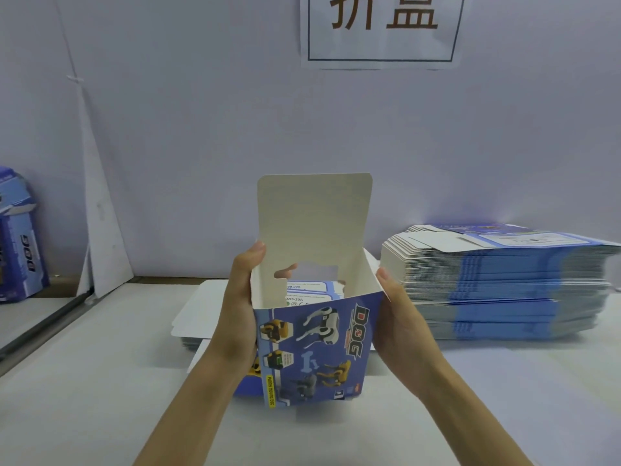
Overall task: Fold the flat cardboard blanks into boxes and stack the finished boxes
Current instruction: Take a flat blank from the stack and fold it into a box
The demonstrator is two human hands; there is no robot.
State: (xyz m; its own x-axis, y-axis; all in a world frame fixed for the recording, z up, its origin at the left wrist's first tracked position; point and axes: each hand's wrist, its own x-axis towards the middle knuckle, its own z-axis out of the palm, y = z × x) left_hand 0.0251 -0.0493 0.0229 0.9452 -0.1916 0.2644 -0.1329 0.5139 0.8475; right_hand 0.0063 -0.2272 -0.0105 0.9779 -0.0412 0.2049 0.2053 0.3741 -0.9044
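Note:
A blue box [319,348] printed with robot dogs and the word DOG is held up over the table, opened into a square tube. Its white lid flap [314,216] stands straight up at the far side. My left hand [240,304] grips the box's left wall, thumb at the upper edge and a fingertip showing through the cut-out in the far wall. My right hand [400,317] grips the right wall, thumb near the top corner. A tall stack of flat blue-and-white blanks [504,280] lies on the right. Finished boxes [16,243] stand at the far left.
A few flat blanks [198,314], white side up, lie on the white table under and behind the held box. A white wall with a paper sign [383,28] closes off the back. The table's left edge [40,331] runs diagonally near the finished boxes.

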